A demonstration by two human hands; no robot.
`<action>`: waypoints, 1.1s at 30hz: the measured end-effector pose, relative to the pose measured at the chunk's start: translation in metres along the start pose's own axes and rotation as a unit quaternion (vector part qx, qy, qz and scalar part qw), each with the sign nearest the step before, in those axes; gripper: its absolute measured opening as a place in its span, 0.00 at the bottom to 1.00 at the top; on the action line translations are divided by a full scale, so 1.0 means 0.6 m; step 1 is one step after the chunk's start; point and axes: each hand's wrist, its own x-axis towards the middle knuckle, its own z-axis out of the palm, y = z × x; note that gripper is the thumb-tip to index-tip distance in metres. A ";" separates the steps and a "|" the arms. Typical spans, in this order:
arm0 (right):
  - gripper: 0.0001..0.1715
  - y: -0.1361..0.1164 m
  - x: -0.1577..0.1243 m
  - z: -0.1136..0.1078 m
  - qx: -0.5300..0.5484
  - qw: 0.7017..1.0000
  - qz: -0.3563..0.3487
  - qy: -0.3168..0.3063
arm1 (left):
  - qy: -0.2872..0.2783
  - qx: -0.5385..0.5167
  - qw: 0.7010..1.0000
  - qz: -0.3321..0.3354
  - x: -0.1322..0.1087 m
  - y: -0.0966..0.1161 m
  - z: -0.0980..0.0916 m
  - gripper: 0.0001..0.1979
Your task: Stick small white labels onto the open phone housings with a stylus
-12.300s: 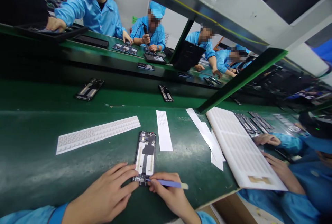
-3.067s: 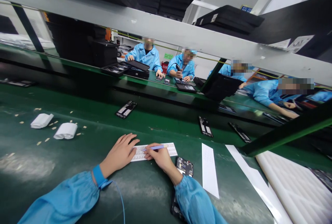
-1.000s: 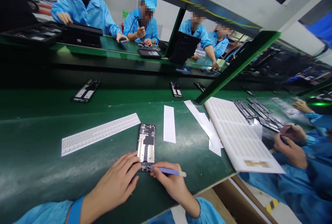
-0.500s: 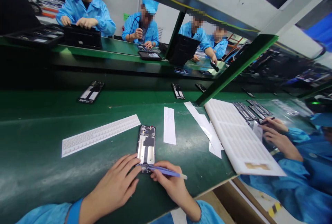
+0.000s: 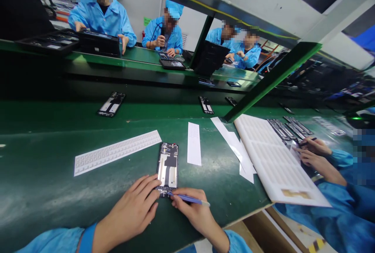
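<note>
An opened phone [image 5: 172, 171] lies on the green bench in front of me, its inner boards and a pale battery bay bare. My left hand [image 5: 133, 210] rests at its lower left edge, fingers stretched out and fingertips touching the frame. Blue-purple tweezers [image 5: 190, 198] are pinched in my right hand [image 5: 193, 210], their tips at the small board along the phone's bottom end. What the tips touch is too small to make out. To the left of the phone is a long sheet of small stickers [image 5: 117, 152]; a narrower white sheet [image 5: 194, 143] lies to the right.
More opened phones [image 5: 111, 104] lie along the back of the bench. White strips [image 5: 234, 147] overlap beside a white foam tray [image 5: 272, 159] on the right. A green post [image 5: 275, 81] slants up behind it. Co-workers in blue sit opposite; another person's hands [image 5: 319, 159] work at right.
The tweezers' tips have shifted slightly along the phone's bottom board, and the tweezers lie at a slightly different angle. Opposite, a co-worker's hands have moved apart around a black box. The view has shifted slightly.
</note>
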 end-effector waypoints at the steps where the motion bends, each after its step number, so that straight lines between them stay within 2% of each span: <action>1: 0.08 -0.001 0.001 -0.001 0.001 1.000 0.001 -0.004 | 0.002 -0.003 1.000 -0.003 0.000 0.000 0.000 0.10; 11: 0.11 -0.002 0.023 -0.017 0.126 0.983 0.098 -0.088 | -0.011 -0.013 1.000 -0.014 0.002 0.002 0.000 0.11; 18: 0.14 0.008 0.017 -0.010 0.153 0.984 0.093 0.005 | -0.024 -0.017 0.999 -0.025 -0.004 -0.004 -0.001 0.13; 23: 0.13 0.003 0.018 -0.011 0.100 0.993 0.067 -0.015 | -0.014 -0.009 0.999 -0.031 -0.006 -0.004 0.004 0.18; 28: 0.10 -0.005 0.020 -0.012 0.046 0.998 0.019 -0.026 | -0.025 0.001 0.999 -0.028 -0.001 -0.002 0.002 0.16; 31: 0.12 0.001 0.016 -0.007 0.069 0.997 0.037 -0.024 | -0.034 0.007 0.999 -0.034 -0.003 -0.004 -0.001 0.17; 33: 0.16 0.007 0.016 -0.008 0.115 0.992 0.059 0.004 | -0.026 0.012 0.999 -0.041 -0.004 -0.003 -0.003 0.19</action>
